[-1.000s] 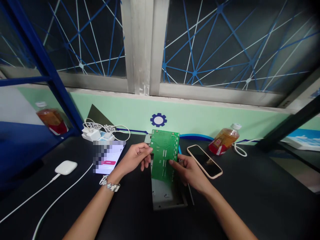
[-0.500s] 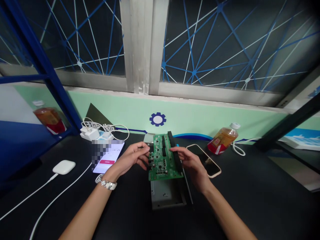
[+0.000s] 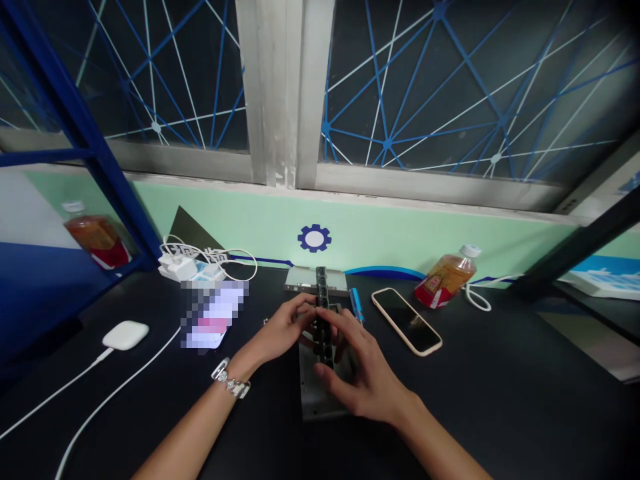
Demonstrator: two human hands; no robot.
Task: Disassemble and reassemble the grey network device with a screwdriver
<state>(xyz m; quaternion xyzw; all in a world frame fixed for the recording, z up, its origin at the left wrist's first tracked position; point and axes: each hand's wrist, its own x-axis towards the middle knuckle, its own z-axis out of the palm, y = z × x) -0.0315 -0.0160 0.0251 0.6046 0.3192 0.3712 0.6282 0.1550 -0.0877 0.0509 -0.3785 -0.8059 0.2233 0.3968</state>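
The person's left hand [image 3: 284, 329] and right hand [image 3: 369, 370] are bare. The left forearm [image 3: 187, 433] and right forearm [image 3: 443, 440] are uncovered as far as they show. Around the left wrist goes a shiny, silver-coloured jointed band [image 3: 231, 385]. One end of its visible stretch carries a rounded oblong piece [image 3: 221, 369] with a bright rim; whether it is a watch face is too small to tell. Beside it come small, knobbly links, then broader, paler ones. The right wrist [image 3: 407, 408] is bare.
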